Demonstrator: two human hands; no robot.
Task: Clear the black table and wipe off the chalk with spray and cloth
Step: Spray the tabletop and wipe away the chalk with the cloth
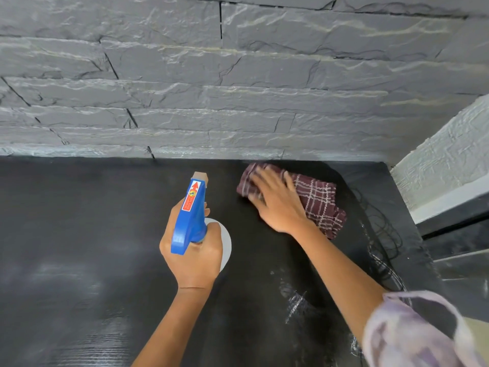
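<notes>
Gripping blue-headed spray bottle (191,207) w/ L hand (195,258), fingers (213,241) curled round neck, over bench (79,221) middle. Pressing maroon checked cloth (321,202) w/ R hand (279,205), fingers straight, near back-right corner. Chalk scribbles (296,300), prob., by right edge.

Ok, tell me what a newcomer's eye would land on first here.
The blue spray bottle stands out first, held upright in the left hand over the middle of the black table. Next comes the maroon checked cloth near the table's back edge, pressed flat under the right hand. White chalk scribbles show at the front right, beside the right forearm.
</notes>
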